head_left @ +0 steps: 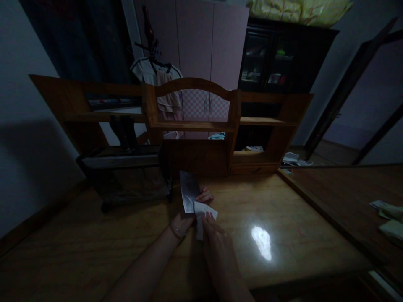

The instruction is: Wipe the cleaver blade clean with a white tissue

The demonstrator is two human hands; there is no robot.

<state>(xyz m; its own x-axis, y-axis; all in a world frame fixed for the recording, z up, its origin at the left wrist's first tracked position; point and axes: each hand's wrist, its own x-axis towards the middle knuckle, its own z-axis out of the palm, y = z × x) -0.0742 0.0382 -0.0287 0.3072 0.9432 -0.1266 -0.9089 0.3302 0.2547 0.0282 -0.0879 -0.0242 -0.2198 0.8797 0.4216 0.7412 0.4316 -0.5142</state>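
My left hand (192,212) is closed on a wide steel knife blade (189,191) that stands upright above the wooden desk (132,247), fingertips curled round its right edge. My right hand (215,237) pinches a white tissue (203,216) and presses it against the lower part of the blade. A bracelet sits on my left wrist. The knife's handle is hidden behind my left hand.
A wooden shelf unit (195,126) stands along the desk's back edge. A dark flat device (122,161) sits at its left. A bright light reflection (262,242) lies on the desk to the right. Papers (388,216) lie on the floor far right.
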